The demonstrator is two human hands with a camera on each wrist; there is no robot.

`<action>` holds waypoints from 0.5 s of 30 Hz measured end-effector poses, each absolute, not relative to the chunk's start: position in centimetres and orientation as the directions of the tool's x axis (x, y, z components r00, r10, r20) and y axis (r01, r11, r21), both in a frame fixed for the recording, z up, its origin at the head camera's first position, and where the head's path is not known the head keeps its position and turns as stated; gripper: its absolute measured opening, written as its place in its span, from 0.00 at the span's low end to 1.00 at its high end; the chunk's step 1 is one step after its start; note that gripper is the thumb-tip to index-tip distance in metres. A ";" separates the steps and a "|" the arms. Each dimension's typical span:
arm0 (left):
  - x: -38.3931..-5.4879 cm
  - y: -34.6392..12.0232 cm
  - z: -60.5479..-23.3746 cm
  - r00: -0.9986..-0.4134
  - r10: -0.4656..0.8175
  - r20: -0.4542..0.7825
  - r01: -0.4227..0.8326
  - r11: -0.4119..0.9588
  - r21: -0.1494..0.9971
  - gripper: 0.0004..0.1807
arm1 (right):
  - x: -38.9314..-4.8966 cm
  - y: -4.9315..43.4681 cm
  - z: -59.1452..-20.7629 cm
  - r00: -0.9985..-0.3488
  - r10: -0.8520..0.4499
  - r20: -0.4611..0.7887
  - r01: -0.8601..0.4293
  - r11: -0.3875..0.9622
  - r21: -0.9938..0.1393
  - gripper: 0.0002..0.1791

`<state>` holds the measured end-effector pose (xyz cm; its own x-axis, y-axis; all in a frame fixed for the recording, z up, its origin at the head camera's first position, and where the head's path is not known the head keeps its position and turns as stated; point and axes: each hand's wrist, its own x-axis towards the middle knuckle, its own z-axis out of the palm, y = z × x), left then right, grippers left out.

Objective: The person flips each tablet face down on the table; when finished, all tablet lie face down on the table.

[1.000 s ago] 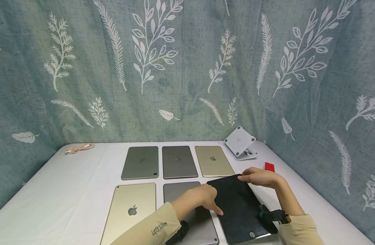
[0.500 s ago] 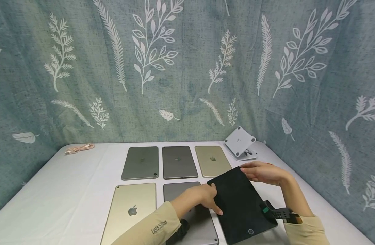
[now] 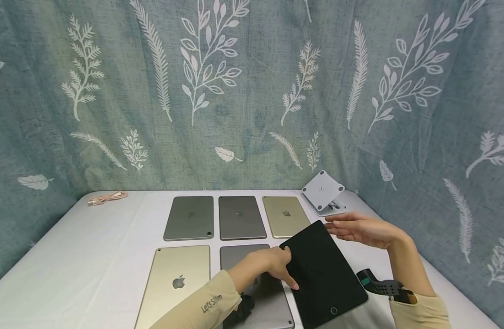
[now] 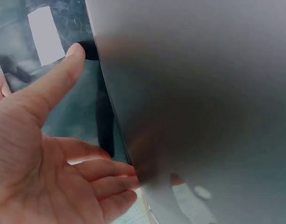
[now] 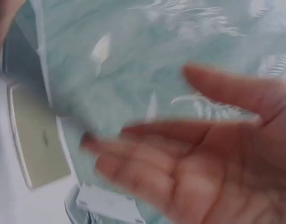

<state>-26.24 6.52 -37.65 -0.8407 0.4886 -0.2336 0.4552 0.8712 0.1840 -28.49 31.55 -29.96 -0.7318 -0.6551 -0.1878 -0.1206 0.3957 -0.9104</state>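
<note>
A black-fronted tablet (image 3: 326, 274) with a round home button tilts up at the right of the table. My left hand (image 3: 272, 264) grips its left edge, thumb on the dark face. In the left wrist view the thumb (image 4: 63, 74) lies against the glossy screen, beside the grey back of another tablet (image 4: 218, 93). That grey tablet (image 3: 274, 310) lies flat under my left forearm. My right hand (image 3: 365, 230) is by the black tablet's top right corner, fingers extended and holding nothing; the right wrist view shows its palm (image 5: 194, 182), blurred.
Behind lie a dark green-grey tablet (image 3: 189, 218), a dark grey tablet (image 3: 241, 217) and a gold one (image 3: 285, 214). A larger gold tablet (image 3: 174, 278) lies front left. A silver folding stand (image 3: 323, 189) is at the back right, a coiled pink cable (image 3: 108, 198) at the back left.
My right hand has let go of the black tablet's top edge, straightened its fingers and moved up and right. The tablet's top has risen slightly. My left hand has kept its hold.
</note>
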 end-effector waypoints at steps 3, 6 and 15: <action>-26.4 6.4 -37.7 -0.837 0.500 -0.221 0.463 0.863 0.200 0.54 | -28.7 31.6 -30.0 -0.726 -0.669 -0.162 -0.134 0.368 -0.920 0.35; -26.6 6.3 -37.8 -0.830 0.523 -0.195 0.484 0.849 0.212 0.54 | -28.8 31.6 -30.2 -0.733 -0.669 -0.122 -0.162 0.347 -0.924 0.35; -27.0 6.3 -38.1 -0.791 0.609 -0.057 0.552 0.752 0.360 0.61 | -29.7 30.0 -31.1 -0.765 -0.641 -0.069 -0.196 0.334 -0.922 0.34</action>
<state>-26.96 6.28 -38.14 -0.7915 0.6086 -0.0568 0.5523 0.7519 0.3599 -29.69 30.02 -31.09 -0.7648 -0.6406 -0.0692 -0.1963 0.3340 -0.9219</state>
